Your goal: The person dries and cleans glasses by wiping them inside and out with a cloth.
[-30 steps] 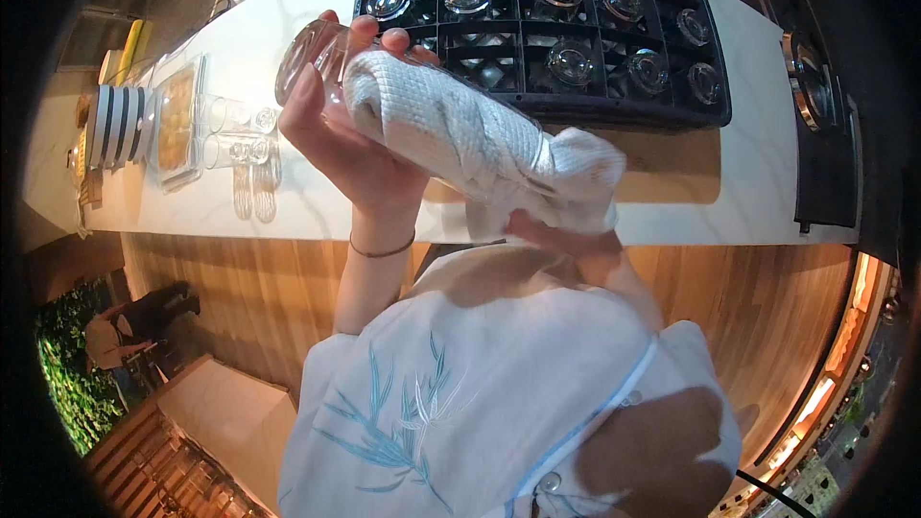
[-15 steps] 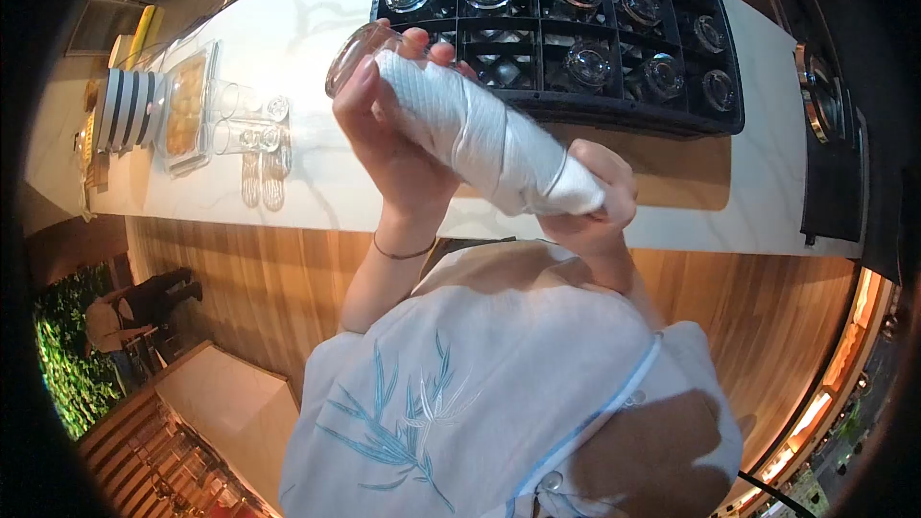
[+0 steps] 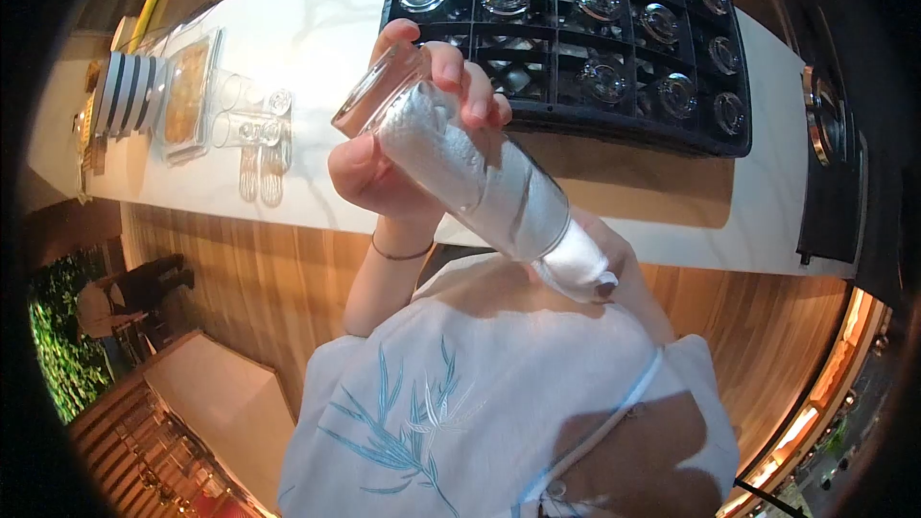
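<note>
While the left hand (image 3: 389,187) holds a tall, clear drinking glass (image 3: 480,182), a soft white cloth (image 3: 576,264) fills it and pokes out of its lower right end. The glass slants across the middle of the frame. The left thumb and fingers are wrapped around its upper left end. The right hand (image 3: 619,247) is by the end of the cloth, but most of its fingers are hidden, so you cannot tell if they pinch it.

Behind the hands is a long, shiny white counter (image 3: 326,134) with thin grey lines. At the top of the frame, a big black plastic rack (image 3: 662,139) with square holes sits on it, and round clear glasses (image 3: 602,2) sit in the holes. On the left side of the frame are two clear glasses, just beside a see-through box (image 3: 192,101) with yellow things in it. Next to that is a stack with dark and pale stripes (image 3: 129,91).

Smooth brown wood (image 3: 259,240) shows below the counter. Bright green leaves (image 3: 62,345) are at the lower left, and warm yellow lights (image 3: 801,432) glow at the lower right.
</note>
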{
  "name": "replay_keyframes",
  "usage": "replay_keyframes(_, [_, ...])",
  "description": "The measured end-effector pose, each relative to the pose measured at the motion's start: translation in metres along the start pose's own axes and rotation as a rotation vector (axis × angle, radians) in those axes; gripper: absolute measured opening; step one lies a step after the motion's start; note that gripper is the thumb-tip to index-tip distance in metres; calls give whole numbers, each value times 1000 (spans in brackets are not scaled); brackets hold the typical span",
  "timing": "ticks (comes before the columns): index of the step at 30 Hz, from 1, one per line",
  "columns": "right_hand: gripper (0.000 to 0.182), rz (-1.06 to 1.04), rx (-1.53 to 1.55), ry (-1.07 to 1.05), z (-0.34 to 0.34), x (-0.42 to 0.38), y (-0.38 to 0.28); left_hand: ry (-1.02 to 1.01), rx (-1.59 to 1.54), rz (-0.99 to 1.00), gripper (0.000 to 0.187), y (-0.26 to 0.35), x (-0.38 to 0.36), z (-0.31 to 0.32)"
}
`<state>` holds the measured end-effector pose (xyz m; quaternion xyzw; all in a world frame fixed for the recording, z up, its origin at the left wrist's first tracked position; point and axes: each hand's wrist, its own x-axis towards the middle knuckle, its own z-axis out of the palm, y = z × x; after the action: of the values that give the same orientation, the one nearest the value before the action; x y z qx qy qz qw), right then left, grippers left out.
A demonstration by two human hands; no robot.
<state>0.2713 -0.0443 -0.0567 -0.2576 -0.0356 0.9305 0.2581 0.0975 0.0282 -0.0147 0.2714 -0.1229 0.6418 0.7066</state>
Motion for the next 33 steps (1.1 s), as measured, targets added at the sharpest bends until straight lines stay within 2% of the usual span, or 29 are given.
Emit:
replay_keyframes(1, [42, -85, 25, -20, 5, 3, 0, 1, 29, 13, 67, 2, -1, 0])
replay_keyframes(4, [35, -499, -397, -21, 14, 8, -7, 31, 62, 71, 61, 4, -5, -3])
replay_keyframes(6, [23, -727, -528, -15, 16, 18, -9, 110, 64, 123, 59, 1, -8, 1])
replay_keyframes(7, [14, -848, -694, 68, 18, 16, -10, 83, 123, 120, 59, 0, -9, -1])
replay_keyframes(10, [10, -1348, -1170, 121, 29, 22, -16, 255, 92, 209, 57, -5, -9, 7])
replay_keyframes(14, [16, -1705, -1741, 313, 38, 19, -21, 395, 216, 237, 55, -4, -8, 18])
replay_keyframes(17, [20, -1746, -1852, 285, 24, 19, -20, 392, 198, 226, 52, 2, -8, 23])
replay_keyframes(18, [22, -1751, -1874, 289, 23, 18, -20, 324, 186, 225, 53, 4, -9, 21])
replay_keyframes(21, [24, -1453, -1662, 118, 31, 9, -23, 116, 104, 216, 59, 9, -9, 13])
replay_keyframes(24, [33, -1286, -852, -20, 13, 13, -13, 59, 62, 211, 63, 10, -7, 11])
replay_keyframes(25, [42, -1212, -972, 27, 10, 14, -17, 32, 59, 202, 64, 9, -7, 11])
replay_keyframes(28, [45, -602, -339, 94, 33, 14, -16, -44, 53, 156, 66, 6, -5, 8])
replay_keyframes(29, [53, -487, -257, 94, 35, 9, -14, -71, 60, 134, 67, 7, -3, 6])
replay_keyframes(32, [47, -95, -195, -309, 17, 0, -17, -99, 80, 96, 71, 8, -1, 6])
replay_keyframes(33, [41, -46, -166, -225, 13, -1, -16, -102, 82, 92, 71, 8, -1, 6])
